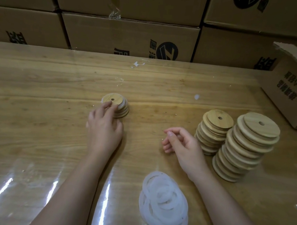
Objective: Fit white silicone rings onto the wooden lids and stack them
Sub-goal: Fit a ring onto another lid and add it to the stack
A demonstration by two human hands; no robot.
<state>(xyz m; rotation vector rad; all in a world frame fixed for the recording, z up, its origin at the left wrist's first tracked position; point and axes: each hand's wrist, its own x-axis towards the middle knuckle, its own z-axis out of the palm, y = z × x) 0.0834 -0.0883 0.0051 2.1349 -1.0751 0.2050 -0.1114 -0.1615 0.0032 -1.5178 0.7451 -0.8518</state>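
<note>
One small stack: the small stack of round wooden lids with white rings on them (119, 103) stands at the middle left of the frame. I think this is the done pile, kept apart so it does not mix with the bare lids.
Left hand: the left hand (105, 126) reaches out to that stack. Its fingers are spread and mostly straight, with the tips resting on the top lid, not wrapped round it. It looks like it is setting the top lid straight.
Right hand: the right hand (180, 143) is in the middle of the frame, low over the table. Its fingers are softly curled with nothing in them. It waits between the rings and the bare lids, so it can reach either.
Ring pile: the loose pile of flat white silicone rings (164, 204) lies at the lower middle, close to the person and easy to grab.
Bare lids: two tall stacks of plain round wooden lids (246, 146) stand side by side at the middle right, leaning a bit. Many are left to do.
Box: an open brown cardboard box (292, 94) sits at the right edge.
Table: the light wooden table under a shiny clear sheet (35, 100) holds it all.
</note>
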